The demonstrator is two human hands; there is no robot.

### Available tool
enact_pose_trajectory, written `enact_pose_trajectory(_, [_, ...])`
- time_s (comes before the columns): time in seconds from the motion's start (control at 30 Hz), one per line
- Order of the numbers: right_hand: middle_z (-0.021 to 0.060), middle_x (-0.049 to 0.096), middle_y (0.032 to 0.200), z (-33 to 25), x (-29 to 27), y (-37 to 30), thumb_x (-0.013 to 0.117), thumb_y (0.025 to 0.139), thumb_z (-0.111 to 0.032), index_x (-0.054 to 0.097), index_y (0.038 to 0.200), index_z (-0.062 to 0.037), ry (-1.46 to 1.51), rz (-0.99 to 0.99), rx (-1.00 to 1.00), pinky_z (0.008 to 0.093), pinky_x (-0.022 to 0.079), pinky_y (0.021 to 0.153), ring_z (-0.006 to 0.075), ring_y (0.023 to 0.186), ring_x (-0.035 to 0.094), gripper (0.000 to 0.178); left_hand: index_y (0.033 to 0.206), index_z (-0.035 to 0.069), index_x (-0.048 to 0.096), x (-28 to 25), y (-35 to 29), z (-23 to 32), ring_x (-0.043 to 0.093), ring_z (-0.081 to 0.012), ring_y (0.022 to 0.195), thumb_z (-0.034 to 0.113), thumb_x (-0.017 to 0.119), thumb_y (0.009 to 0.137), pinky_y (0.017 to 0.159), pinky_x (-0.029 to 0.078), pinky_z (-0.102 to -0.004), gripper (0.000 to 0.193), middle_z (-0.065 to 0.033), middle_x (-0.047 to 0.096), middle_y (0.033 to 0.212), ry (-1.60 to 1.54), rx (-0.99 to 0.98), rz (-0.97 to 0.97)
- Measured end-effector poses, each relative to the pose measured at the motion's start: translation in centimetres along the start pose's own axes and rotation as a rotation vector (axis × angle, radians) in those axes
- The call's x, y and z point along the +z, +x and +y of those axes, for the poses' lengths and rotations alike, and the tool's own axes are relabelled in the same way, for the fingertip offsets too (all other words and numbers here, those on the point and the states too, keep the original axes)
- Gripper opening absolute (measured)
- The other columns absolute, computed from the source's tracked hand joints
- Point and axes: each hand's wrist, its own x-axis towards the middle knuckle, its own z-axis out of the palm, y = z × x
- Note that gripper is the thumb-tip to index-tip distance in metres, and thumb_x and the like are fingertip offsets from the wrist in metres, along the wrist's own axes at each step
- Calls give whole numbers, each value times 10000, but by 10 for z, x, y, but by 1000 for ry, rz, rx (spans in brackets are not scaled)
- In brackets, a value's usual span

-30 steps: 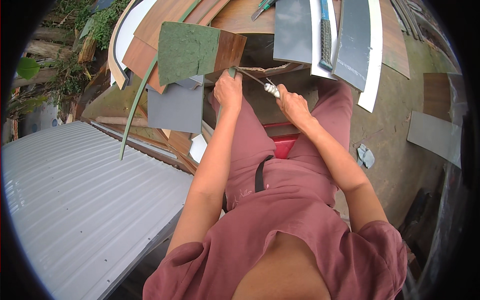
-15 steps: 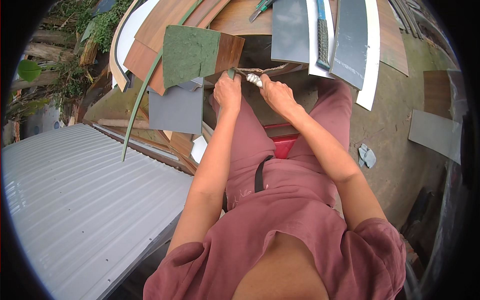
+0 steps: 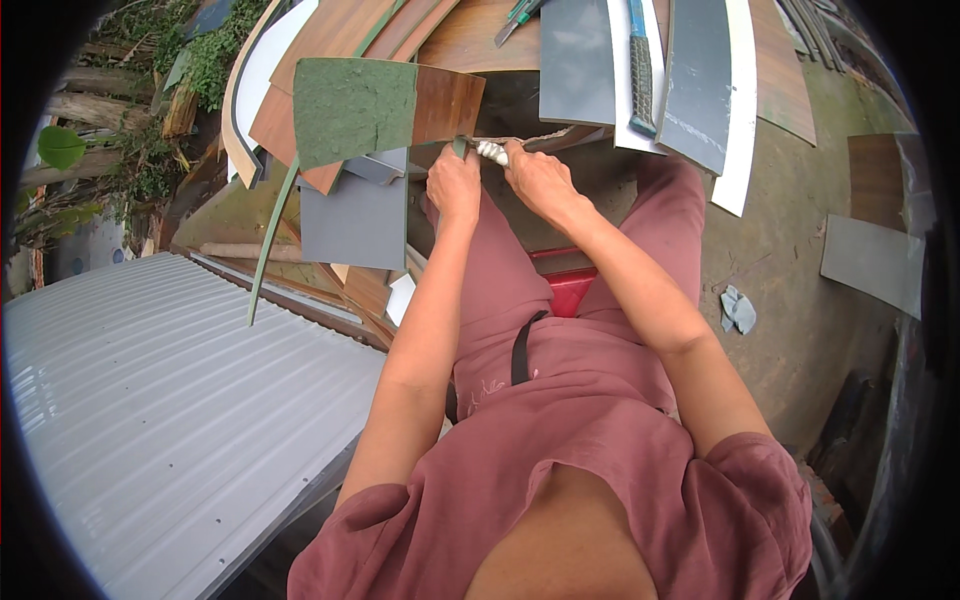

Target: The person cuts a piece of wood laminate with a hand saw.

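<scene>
Between my knees and the board pile, my left hand (image 3: pixel 454 184) is closed around a narrow green strip (image 3: pixel 460 146), whose end sticks up past the thumb. My right hand (image 3: pixel 538 178) grips a white, cord-wrapped handle (image 3: pixel 492 152) close to the left fingers. What the handle belongs to is hidden. Just beyond both hands runs a thin, ragged, pale edge (image 3: pixel 535 140). A board (image 3: pixel 448 105) with wood grain on one part and rough green (image 3: pixel 355 112) on the other lies above my left hand.
A hammer (image 3: pixel 641 85) with a blue-black handle and a green utility knife (image 3: pixel 517 20) rest on the boards ahead. Grey panels (image 3: pixel 352 222) and a long green strip (image 3: pixel 272 245) are at left, near a corrugated metal sheet (image 3: pixel 180 400). A crumpled cloth (image 3: pixel 738 310) lies on the floor.
The board with the green part has shifted left and slightly turned. My right hand has moved a little left and up with the white handle, closer to my left hand.
</scene>
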Motion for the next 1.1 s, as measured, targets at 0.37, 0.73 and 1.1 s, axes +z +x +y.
enact_pose_trajectory(0.37, [224,630,734,42,-7,-72,511,868,-142,431,950,-23,-46,-57,98,526,483,640,428,724,617,165,870,2,633,-3,2,0,608,-438,826,300,563,789,757,464,-489,317,-253,642,809,4,-19,7])
enact_pose_trajectory(0.73, [225,634,737,12,2,-14,525,862,-136,441,966,-19,-1,-14,26,519,492,652,427,731,624,179,869,-7,632,0,1,-3,609,-436,829,292,552,796,756,465,-492,318,-251,642,824,8,-7,7])
enact_pose_trajectory(1.1, [235,625,721,12,-4,-21,529,854,-131,438,950,-22,-6,-20,51,526,486,648,427,729,622,171,874,-2,634,-3,0,-1,608,-438,830,304,555,793,757,463,-493,326,-256,641,824,25,-3,29])
